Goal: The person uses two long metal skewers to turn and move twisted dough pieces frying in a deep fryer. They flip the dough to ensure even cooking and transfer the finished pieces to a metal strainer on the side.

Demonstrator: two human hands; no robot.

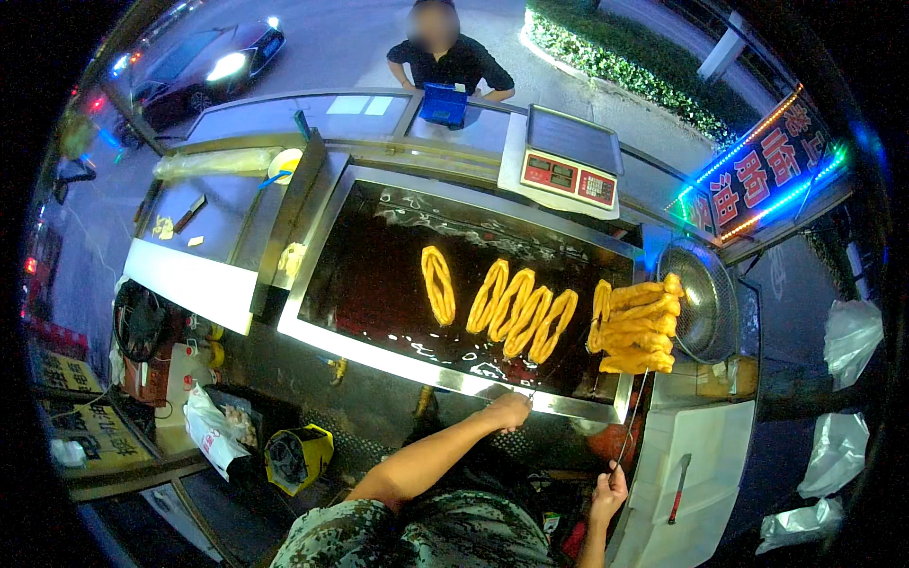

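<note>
A big steel fryer vat (312, 333) of dark oil holds several long golden dough sticks (518, 305) floating side by side. A heap of fried sticks (639, 327) rests at the vat's right end. My left hand (511, 409) sits at the vat's near rim, fingers closed, seemingly on a thin stick that I cannot make out clearly. My right hand (609, 490) is lower right, closed on a long thin metal rod (632, 418) that points up toward the heap.
A round wire strainer (705, 298) lies right of the heap. A digital scale (566, 161) stands on the far counter, with a person (447, 59) behind it. A white board (705, 454) carries a red-handled tool (678, 488). Plastic bags (847, 336) hang at right.
</note>
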